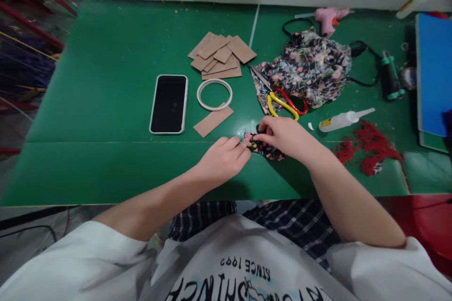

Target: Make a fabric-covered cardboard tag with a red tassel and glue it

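A small strip of dark floral fabric [269,151] lies bunched near the table's front edge. My left hand [226,159] pinches its left end between closed fingers. From the right, my right hand [278,134] has thumb and forefinger closed on the same strip, close to the left fingertips. Part of the fabric is hidden under my right hand. Just beyond it lie scissors [283,106] with one yellow and one red handle, blades resting on a larger floral cloth [310,66]. A brown cardboard piece [213,121] sits up and left of my hands.
On the green table [106,56] are a phone [169,103], a roll of white tape [199,96], and a pile of cardboard pieces [221,54]. To the right are a white glue bottle [339,121], red threads [374,143], a pink glue gun [329,21] and a blue board [434,75].
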Tool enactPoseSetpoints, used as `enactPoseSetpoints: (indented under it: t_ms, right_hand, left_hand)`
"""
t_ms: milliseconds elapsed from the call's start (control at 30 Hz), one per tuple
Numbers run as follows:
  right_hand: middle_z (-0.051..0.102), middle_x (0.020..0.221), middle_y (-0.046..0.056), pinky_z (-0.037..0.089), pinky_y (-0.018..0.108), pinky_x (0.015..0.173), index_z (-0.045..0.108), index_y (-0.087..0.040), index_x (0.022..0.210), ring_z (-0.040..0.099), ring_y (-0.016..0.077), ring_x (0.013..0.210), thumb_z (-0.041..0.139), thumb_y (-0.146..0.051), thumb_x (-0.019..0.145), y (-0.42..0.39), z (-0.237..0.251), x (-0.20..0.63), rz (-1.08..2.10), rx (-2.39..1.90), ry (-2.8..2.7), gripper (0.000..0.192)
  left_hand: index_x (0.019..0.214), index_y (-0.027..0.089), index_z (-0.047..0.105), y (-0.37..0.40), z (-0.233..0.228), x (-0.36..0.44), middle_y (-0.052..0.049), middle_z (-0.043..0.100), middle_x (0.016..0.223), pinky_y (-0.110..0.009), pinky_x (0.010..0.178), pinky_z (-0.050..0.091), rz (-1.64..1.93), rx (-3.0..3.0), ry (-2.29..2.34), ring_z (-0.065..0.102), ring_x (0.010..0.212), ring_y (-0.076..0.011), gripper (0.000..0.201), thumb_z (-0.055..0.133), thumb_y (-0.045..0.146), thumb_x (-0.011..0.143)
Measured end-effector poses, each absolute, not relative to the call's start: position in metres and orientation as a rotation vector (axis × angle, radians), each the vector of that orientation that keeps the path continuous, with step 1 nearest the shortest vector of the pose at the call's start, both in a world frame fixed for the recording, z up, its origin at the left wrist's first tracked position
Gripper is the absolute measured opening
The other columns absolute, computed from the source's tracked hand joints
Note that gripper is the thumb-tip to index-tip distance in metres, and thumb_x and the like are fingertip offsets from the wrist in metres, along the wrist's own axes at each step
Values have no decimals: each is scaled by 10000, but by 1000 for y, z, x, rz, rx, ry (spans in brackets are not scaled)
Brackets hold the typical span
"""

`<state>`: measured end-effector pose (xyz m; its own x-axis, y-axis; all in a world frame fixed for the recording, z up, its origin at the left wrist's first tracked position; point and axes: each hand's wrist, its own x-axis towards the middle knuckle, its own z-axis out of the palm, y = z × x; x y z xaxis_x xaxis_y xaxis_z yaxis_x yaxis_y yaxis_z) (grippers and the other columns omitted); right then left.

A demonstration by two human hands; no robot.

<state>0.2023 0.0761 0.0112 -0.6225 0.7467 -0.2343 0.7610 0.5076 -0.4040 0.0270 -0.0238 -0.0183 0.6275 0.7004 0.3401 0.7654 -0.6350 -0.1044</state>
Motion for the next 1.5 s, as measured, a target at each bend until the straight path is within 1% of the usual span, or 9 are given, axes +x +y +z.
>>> enactPoseSetpoints:
  t_ms: [200, 400, 633, 800, 933, 1100, 1200, 1300, 1500]
  right_hand:
    - [567, 618, -4, 295, 244, 523, 544, -189, 671, 491, 126, 567, 619, -435, 750, 69, 12, 216, -744, 1415, 2638, 269]
    - [557, 635, 4, 309, 246, 550, 511, -189, 622, 496, 134, 614, 594, -441, 765, 67, 10, 228, -790, 1403, 2653, 301]
    - [515, 561, -49, 329, 229, 509, 471, -204, 678, 483, 99, 511, 582, -433, 769, 58, 14, 234, -1334, 1529, 2547, 270]
    - [562, 612, -49, 386, 234, 518, 505, -232, 891, 531, 113, 536, 637, -367, 729, 47, 12, 236, -1603, 1684, 2456, 248]
    - [530, 638, -46, 423, 230, 501, 519, -246, 953, 526, 105, 535, 597, -341, 764, 38, 11, 237, -1606, 1768, 2538, 225]
    - [482, 593, -64, 390, 200, 407, 504, -250, 951, 479, 79, 435, 558, -328, 793, 31, 9, 235, -1632, 1913, 2508, 184]
    - [491, 576, -69, 379, 194, 380, 519, -248, 912, 478, 73, 393, 551, -332, 800, 31, 4, 237, -1594, 1937, 2474, 144]
    - [494, 571, -64, 398, 196, 407, 540, -241, 871, 516, 85, 427, 561, -328, 795, 31, -1, 241, -1479, 1928, 2516, 117]
    - [553, 610, -39, 402, 219, 507, 547, -221, 830, 545, 101, 502, 550, -280, 814, 29, -8, 244, -1167, 1818, 2681, 62]
  left_hand:
    - [1064, 60, 577, -23, -19, 27, -120, 649, 1060, -317, 659, 398, -458, -2637, -1246, 550, 851, -202, 252, 422, 146, 884]
    - [1092, 77, 583, -21, -17, 26, -103, 660, 1046, -330, 709, 406, -480, -2704, -1231, 534, 861, -209, 279, 419, 149, 878]
    - [1107, 76, 586, -20, -15, 23, -111, 650, 1074, -373, 752, 420, -476, -2785, -1262, 523, 885, -225, 312, 424, 146, 850]
    - [1116, 102, 590, -17, -14, 20, -101, 600, 1180, -418, 853, 414, -483, -2876, -1345, 497, 1041, -265, 340, 461, 151, 805]
    - [1114, 110, 591, -11, -14, 15, -95, 571, 1231, -429, 932, 391, -485, -2978, -1313, 449, 1172, -268, 335, 432, 152, 823]
    - [1128, 142, 581, -4, -15, 8, -70, 589, 1212, -452, 977, 360, -474, -3054, -1241, 414, 1225, -271, 338, 421, 160, 831]
    - [1181, 136, 542, -2, -14, 6, -94, 596, 1195, -439, 978, 363, -465, -3054, -1274, 425, 1221, -256, 379, 415, 138, 823]
    - [1243, 103, 486, -2, -14, 6, -133, 583, 1202, -421, 982, 366, -473, -3023, -1326, 449, 1201, -241, 419, 412, 143, 833]
    - [1244, 154, 504, -3, -17, 4, -69, 555, 1263, -466, 1038, 299, -407, -3055, -1240, 429, 1221, -247, 398, 402, 196, 862]
